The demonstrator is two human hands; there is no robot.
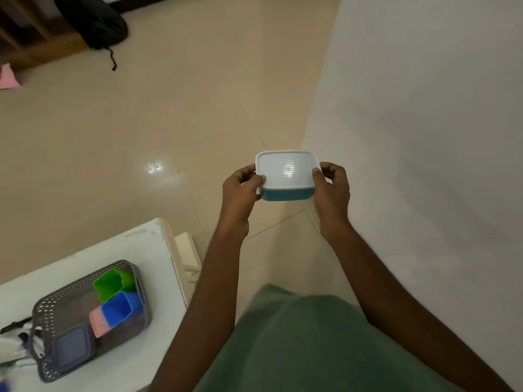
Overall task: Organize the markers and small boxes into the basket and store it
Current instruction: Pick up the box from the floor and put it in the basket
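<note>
Two hands hold a teal box [286, 173] with a white lid over the tiled floor [169, 108], left hand [240, 192] and right hand [333, 190] each pinching a side between thumb and curled fingers, well apart from the grey basket [60, 295] on the white table [160, 267].

Three lidded boxes [285, 174] [72, 349] [99, 322], two open cups [111, 284] [120, 308], one basket [56, 301]

White table [135, 250], lower left: grey perforated basket [70, 287] on it (near right edge); blurred items [14, 352] beside basket.
</note>
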